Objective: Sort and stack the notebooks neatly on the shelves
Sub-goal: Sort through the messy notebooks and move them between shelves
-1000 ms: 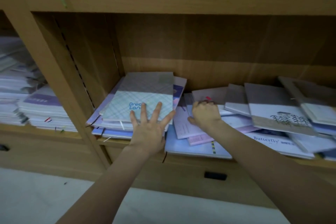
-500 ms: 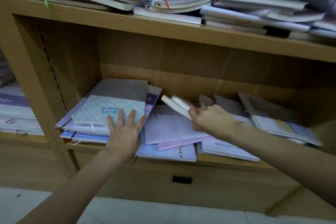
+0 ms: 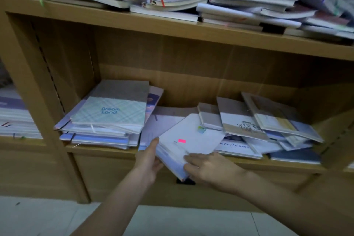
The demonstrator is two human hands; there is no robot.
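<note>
Wooden bookshelf point(image 3: 172, 30), loose notebooks on both shelves. Left hand point(image 3: 148, 161) left teal plaid "Dream Land" notebook point(image 3: 113, 111) atop left stack, now closed on left edge of white notebook with pink sticker point(image 3: 189, 138). Right hand point(image 3: 208, 168) gripped its near corner, notebook tilted, pulled forward over lower shelf's front edge.

Matt wood-grain shelf point(image 3: 191, 30) — smooth paper notebooks point(image 3: 189, 136).
</note>
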